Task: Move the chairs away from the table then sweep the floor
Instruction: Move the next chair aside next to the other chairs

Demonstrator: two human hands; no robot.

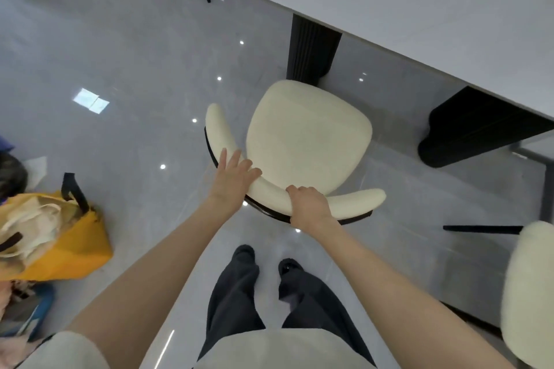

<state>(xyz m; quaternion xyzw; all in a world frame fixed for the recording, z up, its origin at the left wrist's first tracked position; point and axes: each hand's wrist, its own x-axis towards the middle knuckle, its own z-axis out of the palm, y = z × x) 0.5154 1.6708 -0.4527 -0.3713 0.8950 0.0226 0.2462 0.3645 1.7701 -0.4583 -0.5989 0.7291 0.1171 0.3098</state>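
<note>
At the far left, a soft yellow fabric tote bag (79, 252) with black straps sits open on the glossy grey tiled floor (135, 54), and we can see crumpled cream cloth (33, 222) bundled inside it. Our left hand (232, 181) lies flat on the curved, padded cream backrest (271, 193), fingers straight and spread, pressing rather than clasping. That backrest belongs to the cream upholstered chair (305, 138), which has a rounded, nubby-textured seat and a thin black frame. The chair stands directly ahead of our feet, its front edge just beside the nearer table leg. Our right hand (310, 207) curls over the top of the same backrest, fingers wrapped round the padding in a firm grip. Further right, the smooth pale rectangular tabletop (419, 3) rests on black fluted legs (311, 48). At the right edge, a second cream fuzzy chair (530, 293) shows only in part.
</note>
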